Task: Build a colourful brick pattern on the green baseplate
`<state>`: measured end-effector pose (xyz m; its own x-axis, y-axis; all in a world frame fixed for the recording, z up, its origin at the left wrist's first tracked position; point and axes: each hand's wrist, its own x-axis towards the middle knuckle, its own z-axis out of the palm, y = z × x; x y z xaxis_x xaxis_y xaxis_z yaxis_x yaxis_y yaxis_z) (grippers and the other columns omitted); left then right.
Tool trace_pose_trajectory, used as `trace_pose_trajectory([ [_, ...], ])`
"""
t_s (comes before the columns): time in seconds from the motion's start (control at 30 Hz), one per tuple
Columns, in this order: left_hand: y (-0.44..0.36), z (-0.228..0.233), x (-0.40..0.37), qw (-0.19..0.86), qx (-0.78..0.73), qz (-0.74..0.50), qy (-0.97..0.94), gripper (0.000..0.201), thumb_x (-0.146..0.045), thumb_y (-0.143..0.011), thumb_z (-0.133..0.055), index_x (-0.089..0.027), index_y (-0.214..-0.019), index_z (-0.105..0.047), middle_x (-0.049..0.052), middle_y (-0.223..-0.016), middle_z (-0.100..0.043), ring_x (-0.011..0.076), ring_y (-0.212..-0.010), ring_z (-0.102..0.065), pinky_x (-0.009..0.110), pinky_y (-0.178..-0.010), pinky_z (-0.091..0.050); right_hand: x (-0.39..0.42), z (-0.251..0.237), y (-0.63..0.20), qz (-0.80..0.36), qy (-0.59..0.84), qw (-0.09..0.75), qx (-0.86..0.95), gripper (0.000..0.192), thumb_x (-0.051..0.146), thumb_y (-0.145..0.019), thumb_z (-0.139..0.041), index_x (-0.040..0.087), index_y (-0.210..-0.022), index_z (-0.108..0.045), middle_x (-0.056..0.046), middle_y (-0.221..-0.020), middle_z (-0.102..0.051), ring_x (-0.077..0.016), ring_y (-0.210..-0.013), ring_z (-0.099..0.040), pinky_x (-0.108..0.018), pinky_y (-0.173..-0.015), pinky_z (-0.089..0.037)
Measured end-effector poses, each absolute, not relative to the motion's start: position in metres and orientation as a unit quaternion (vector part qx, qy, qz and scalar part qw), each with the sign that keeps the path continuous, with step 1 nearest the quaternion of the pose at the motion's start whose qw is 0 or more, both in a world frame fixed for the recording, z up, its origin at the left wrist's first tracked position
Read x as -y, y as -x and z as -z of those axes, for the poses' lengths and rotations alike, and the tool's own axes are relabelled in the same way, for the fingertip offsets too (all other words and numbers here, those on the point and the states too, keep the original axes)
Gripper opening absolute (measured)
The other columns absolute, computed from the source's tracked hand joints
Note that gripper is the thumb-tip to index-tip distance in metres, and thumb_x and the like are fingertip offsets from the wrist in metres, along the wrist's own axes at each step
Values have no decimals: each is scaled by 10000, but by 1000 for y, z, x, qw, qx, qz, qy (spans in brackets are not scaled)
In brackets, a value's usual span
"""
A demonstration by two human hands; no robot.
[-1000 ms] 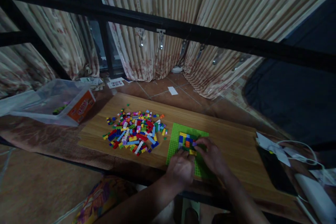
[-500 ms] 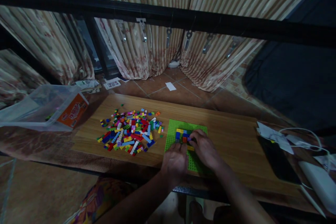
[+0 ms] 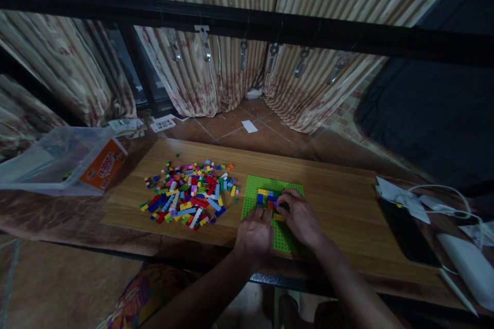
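Green baseplate (image 3: 287,239) — lies flat on the wooden board (image 3: 347,205), near its front edge. On it, a small brick build (image 3: 267,198) in blue, yellow, orange.

Right hand (image 3: 299,217) — fingertips curled down on the build's right side; whether they pinch a brick I cannot tell.

Left hand (image 3: 254,235) — rests on the baseplate's near left corner, fingers bent, apparently steadying it.

Loose brick pile (image 3: 189,193) — just left of the baseplate.

Risks, as judged: uneven pressing could skew a brick or pop neighbours off; a slipping plate could scatter the pile.

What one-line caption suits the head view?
Two bare hands, left hand and right hand, press small colourful bricks onto a green studded baseplate.
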<state>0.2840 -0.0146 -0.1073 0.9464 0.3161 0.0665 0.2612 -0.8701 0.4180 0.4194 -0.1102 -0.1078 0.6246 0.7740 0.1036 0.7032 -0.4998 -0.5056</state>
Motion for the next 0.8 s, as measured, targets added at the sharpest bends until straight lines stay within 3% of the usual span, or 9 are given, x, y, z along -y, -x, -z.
trace_pose_trajectory([
  [0.23, -285, 107, 17, 175, -144, -32, -974, 462, -248, -873, -444, -131, -1319, -457, 111, -1096, -584, 235, -980, -549, 355, -835, -495, 111, 111, -421, -71, 875, 292, 380, 115, 226, -747, -621, 197, -855, -647, -61, -1025, -587, -196, -904, -581, -351, -848, -456],
  [0.4, -288, 108, 19, 136, -134, -19, -981, 484, -250, -881, -449, -135, -1351, -433, 115, -1066, -578, 247, -975, -541, 366, -836, -480, 112, 113, -424, -84, 866, 347, 350, 120, 272, -776, -574, 200, -832, -652, -45, -907, -620, -186, -844, -591, -342, -808, -464],
  [0.8, -295, 107, 24, 120, -149, -28, -981, 487, -339, -860, -532, -140, -1301, -479, 124, -1016, -556, 273, -991, -527, 385, -818, -458, 108, 120, -427, -86, 880, 355, 305, 144, 298, -761, -567, 189, -726, -654, -47, -822, -625, -172, -733, -592, -322, -710, -468],
])
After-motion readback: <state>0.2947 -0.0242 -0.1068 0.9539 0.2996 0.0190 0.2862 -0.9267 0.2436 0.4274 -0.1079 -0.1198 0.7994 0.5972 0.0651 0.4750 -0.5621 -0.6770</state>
